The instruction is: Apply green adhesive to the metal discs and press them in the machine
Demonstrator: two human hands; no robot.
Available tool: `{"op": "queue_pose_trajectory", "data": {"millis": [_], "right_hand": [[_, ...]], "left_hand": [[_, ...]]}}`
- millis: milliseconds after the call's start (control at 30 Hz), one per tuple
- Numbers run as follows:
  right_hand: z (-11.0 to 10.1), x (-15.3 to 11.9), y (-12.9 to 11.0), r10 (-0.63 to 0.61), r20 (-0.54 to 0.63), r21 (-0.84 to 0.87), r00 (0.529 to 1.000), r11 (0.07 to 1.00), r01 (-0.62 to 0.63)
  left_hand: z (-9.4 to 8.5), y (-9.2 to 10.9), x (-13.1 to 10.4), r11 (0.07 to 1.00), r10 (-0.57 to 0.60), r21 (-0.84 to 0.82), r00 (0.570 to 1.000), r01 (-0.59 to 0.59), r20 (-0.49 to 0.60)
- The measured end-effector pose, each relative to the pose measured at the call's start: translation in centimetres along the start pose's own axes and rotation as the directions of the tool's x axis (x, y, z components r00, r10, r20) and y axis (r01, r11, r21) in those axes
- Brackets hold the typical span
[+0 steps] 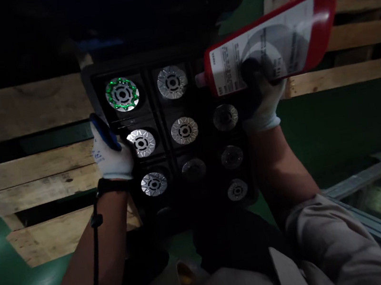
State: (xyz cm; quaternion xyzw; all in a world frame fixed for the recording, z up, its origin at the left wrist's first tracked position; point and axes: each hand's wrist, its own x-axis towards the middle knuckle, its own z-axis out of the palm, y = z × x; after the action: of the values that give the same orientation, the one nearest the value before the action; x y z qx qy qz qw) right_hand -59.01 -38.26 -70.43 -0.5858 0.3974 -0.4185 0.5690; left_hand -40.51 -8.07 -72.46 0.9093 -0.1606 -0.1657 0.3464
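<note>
A red squeeze bottle (pixel 324 27) with a white printed label lies tilted in my gloved right hand (pixel 264 87), its fingers closed round the lower side. Its pale nozzle (pixel 200 80) points left, just beside the top-middle metal disc (pixel 172 82). At the left rim of a black compartment tray (pixel 89 81), my gloved left hand (pixel 112 150) is closed on the edge; some fingers are hidden. Green shiny fluid in a wavy ring covers the top-left disc (pixel 122 94). The disc by my left hand (pixel 142 143) and the centre disc (pixel 184 130) show bare silver faces.
Wooden pallets (pixel 39 190) lie under and left of the tray, with more pallet wood (pixel 357 75) at the right. A metal frame (pixel 369 176) stands at lower right on the green floor (pixel 325 126). A dark mass (pixel 155 13) fills the top. A black cord (pixel 95 239) hangs from my left wrist.
</note>
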Motion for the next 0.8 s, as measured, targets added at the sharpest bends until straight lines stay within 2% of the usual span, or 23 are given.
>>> {"op": "queue_pose_trajectory", "data": {"millis": [100, 267, 433, 667, 800], "right_hand": [[0.6, 0.0, 0.1, -0.128, -0.056, -0.039, 0.990, 0.991, 0.126], [0.5, 0.1, 1.1, -0.052, 0.013, -0.110, 0.999, 0.993, 0.053], [0.1, -0.2, 0.1, -0.023, 0.093, -0.117, 0.995, 0.993, 0.034], [2.6, -0.6, -0.6, -0.054, 0.010, 0.062, 0.999, 0.997, 0.053], [2.4, -0.7, -0.1, -0.010, 0.068, 0.034, 0.998, 0.999, 0.007]], "left_hand": [[0.0, 0.0, 0.0, 1.000, -0.002, 0.005, 0.999, 0.002, -0.032], [-0.1, 0.3, 0.1, 0.997, -0.042, 0.059, 0.998, 0.045, -0.056], [-0.5, 1.1, 0.1, 0.996, -0.057, 0.075, 0.998, 0.057, -0.011], [-0.7, 1.8, 0.0, 0.992, -0.067, 0.102, 0.998, 0.068, -0.012], [-0.7, 1.9, -0.1, 0.994, -0.039, 0.101, 0.999, 0.041, -0.022]]}}
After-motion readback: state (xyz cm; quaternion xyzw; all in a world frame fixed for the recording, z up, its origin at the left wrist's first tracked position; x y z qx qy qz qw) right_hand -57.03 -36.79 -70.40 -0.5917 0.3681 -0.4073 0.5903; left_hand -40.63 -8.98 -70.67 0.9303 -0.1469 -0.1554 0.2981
